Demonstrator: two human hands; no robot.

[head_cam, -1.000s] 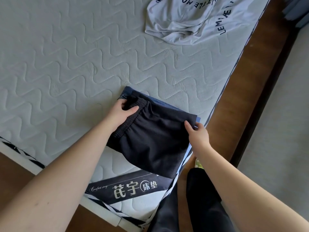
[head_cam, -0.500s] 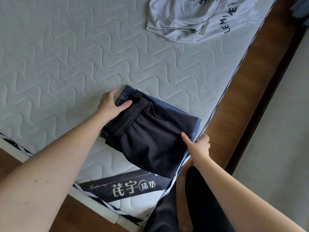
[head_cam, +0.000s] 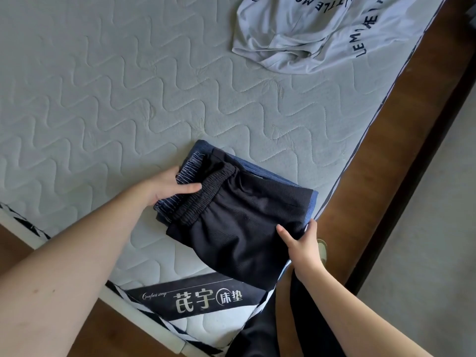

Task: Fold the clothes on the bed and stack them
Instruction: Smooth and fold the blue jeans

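Observation:
Folded black shorts (head_cam: 247, 222) with an elastic waistband lie on top of a folded blue garment (head_cam: 257, 167) at the near corner of the mattress (head_cam: 103, 99). My left hand (head_cam: 167, 188) grips the stack's left edge, thumb on the waistband, fingers under the blue layer. My right hand (head_cam: 301, 240) holds the stack's right edge, thumb on the black fabric, fingers beneath. An unfolded light grey T-shirt (head_cam: 322, 29) with dark lettering lies crumpled at the far right of the bed.
The mattress's near corner carries a black label (head_cam: 195, 300). A wooden bed frame (head_cam: 373, 176) runs along the right side, with grey floor (head_cam: 425, 228) beyond. My dark trouser legs (head_cam: 283, 331) stand by the corner.
The black shorts have settled onto the blue garment. My left hand slid from the waistband's top to the stack's left edge; my right hand dropped lower along the right edge.

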